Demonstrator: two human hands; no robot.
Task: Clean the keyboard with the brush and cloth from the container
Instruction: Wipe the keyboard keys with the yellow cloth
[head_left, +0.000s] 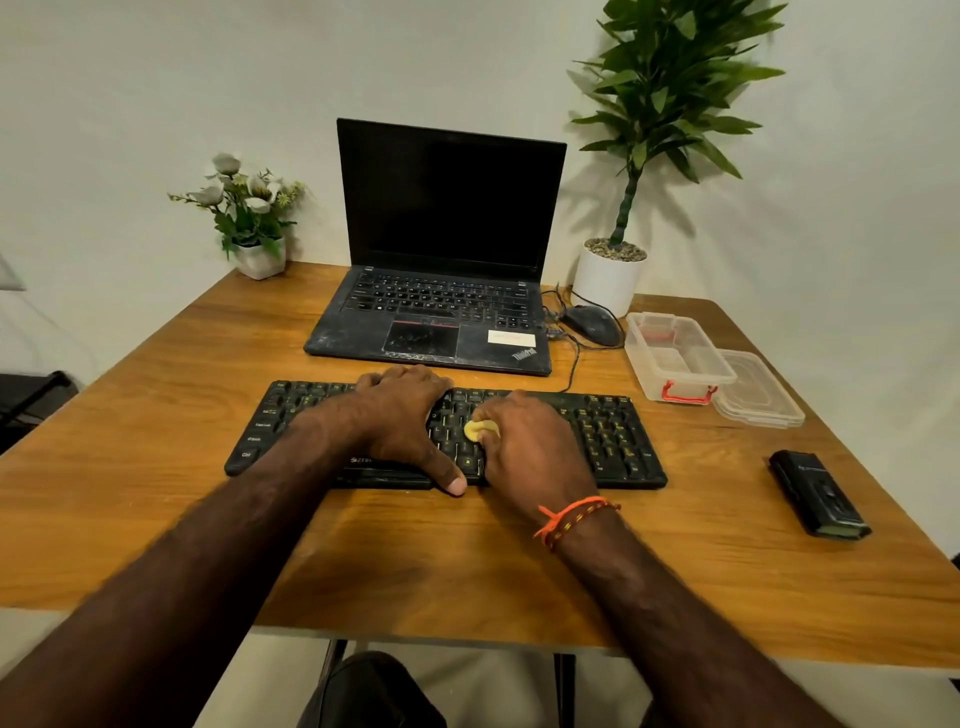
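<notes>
Yellow cloth (480, 430) pinched under right hand (530, 447) on keyboard (613, 441), left hand (405, 415) flat alongside

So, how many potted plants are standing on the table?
2. A small pot of white flowers stands at the far left corner of the table. A tall green plant in a white pot stands at the far right, behind the mouse. None seems hidden.

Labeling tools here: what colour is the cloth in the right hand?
Yellow. The cloth shows in the head view, bunched in the right hand on the keyboard.
</notes>
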